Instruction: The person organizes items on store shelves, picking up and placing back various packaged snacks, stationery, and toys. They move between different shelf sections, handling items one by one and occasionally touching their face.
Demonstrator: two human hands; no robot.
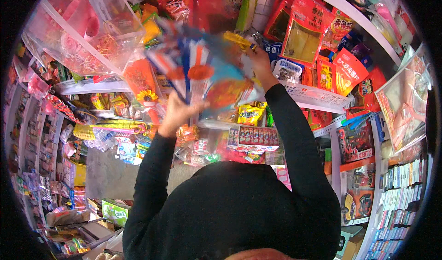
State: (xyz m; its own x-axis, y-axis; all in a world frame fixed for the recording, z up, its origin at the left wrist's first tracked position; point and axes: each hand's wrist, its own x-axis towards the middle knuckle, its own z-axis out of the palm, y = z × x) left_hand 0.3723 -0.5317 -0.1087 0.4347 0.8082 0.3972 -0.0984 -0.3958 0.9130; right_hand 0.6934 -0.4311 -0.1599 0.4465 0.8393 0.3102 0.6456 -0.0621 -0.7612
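My left hand [179, 116] grips several snack packets [198, 70] at their lower edge. These are blue and white with orange pictures, fanned out and blurred by motion. A blue packet with a food picture [226, 90] spreads to the right of the fan. At its upper right my right hand [261, 65] has its fingers bent on a yellow packet [238, 40], whose far end is blurred. The packets hide part of the shelf behind them.
Red snack bags [305, 28] stand on the upper shelf at right, behind a white shelf rail [316, 96]. Below sits an open box of small packs [253, 138]. A clear plastic case [100, 42] juts out upper left. A clear bag [404, 97] hangs at right.
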